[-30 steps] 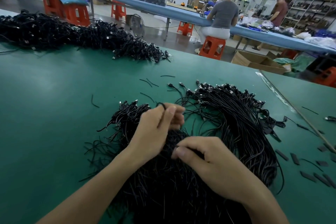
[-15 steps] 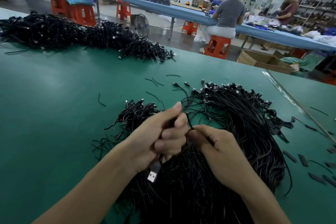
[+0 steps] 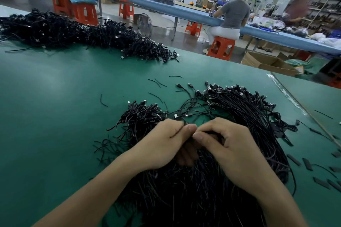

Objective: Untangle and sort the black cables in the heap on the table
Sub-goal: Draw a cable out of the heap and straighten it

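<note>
A big heap of black cables (image 3: 193, 193) lies on the green table (image 3: 55, 116) right in front of me, and both my forearms rest over it. On its right, a combed bundle of cables (image 3: 245, 108) runs with the plugs pointing away from me. A smaller tangled clump (image 3: 142, 114) sits to the left. My left hand (image 3: 164, 143) and my right hand (image 3: 227, 142) meet thumb to thumb above the heap, each pinched on a thin black cable. The fingertips hide the cable between them.
A long heap of black cables (image 3: 83, 33) stretches along the table's far left edge. Short cable offcuts (image 3: 158, 83) and small black pieces (image 3: 308, 164) lie scattered on the mat. Beyond the table are orange stools, a cardboard box (image 3: 267, 62) and seated people.
My hands have closed in on each other and now touch at the thumbs. The USB plug that hung below my left hand is no longer visible.
</note>
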A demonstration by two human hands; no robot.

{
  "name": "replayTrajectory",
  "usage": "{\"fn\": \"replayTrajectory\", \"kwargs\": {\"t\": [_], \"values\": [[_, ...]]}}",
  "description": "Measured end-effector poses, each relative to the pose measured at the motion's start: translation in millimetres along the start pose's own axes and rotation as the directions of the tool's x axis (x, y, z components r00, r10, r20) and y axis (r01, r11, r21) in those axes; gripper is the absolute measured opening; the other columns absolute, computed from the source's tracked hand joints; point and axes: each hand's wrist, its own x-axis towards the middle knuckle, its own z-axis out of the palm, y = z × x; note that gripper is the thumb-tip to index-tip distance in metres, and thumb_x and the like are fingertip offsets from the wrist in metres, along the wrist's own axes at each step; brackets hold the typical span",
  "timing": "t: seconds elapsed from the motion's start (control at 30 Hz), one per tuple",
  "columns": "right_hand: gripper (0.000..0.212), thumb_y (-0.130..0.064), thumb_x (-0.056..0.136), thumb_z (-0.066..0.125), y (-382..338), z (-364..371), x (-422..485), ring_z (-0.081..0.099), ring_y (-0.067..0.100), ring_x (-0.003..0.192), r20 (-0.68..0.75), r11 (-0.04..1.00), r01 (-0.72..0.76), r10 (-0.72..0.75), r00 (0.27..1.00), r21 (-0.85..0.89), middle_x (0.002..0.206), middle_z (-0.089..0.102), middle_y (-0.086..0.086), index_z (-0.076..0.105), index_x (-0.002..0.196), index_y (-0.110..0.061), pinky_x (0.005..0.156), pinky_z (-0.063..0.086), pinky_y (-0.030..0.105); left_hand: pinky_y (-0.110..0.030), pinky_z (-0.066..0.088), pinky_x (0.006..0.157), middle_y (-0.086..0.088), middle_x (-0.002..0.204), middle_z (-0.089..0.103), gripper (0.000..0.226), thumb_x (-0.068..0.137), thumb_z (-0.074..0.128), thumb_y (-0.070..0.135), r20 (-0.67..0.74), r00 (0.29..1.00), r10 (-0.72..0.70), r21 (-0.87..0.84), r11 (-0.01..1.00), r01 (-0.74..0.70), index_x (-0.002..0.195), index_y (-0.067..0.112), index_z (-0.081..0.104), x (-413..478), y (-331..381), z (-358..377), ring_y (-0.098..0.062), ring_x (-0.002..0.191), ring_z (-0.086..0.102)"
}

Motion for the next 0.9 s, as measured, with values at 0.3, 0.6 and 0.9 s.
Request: {"fn": "replayTrajectory", "kwargs": {"t": [0.3,0.6,0.9], "values": [[0.017,-0.025,0.095,0.060,3,20,3,0.053,0.000,0.058,-0.065,0.984,-0.077,0.089,0.994,0.163,0.066,0.064,-0.014,0.072,0.085,-0.031,0.055,0.037,0.014,-0.014,0.029,0.031,0.006,0.045,0.043,0.046,0.093,0.047,0.049,0.275,0.961,0.003,-0.759,0.614,0.216,0.062,0.015,0.056,-1,16,-6,-0.002,0.031,0.035],[0.032,-0.026,0.102,0.044,-4,36,-11,0.047,0.009,0.050,0.348,0.993,-0.089,0.110,0.931,-0.074,0.068,0.055,-0.018,0.057,0.082,-0.046,0.049,0.040,0.036,-0.028,0.057,0.088,-0.014,0.114,0.073,0.040,0.096,0.046,0.031,-0.326,0.933,0.150,-0.581,0.747,-0.323,0.116,0.005,0.068,12,8,-3,-0.025,0.108,0.070],[0.011,-0.021,0.089,0.072,-2,0,-9,0.066,0.003,0.074,0.066,0.997,0.073,-0.071,0.995,-0.035,0.075,0.069,-0.018,0.074,0.080,-0.026,0.066,0.046,0.013,-0.025,0.049,0.052,-0.001,0.062,0.068,0.046,0.105,0.043,0.031,0.010,0.999,-0.037,0.143,0.989,0.035,0.071,0.012,0.066,-3,11,0,-0.012,0.053,0.061]]}}
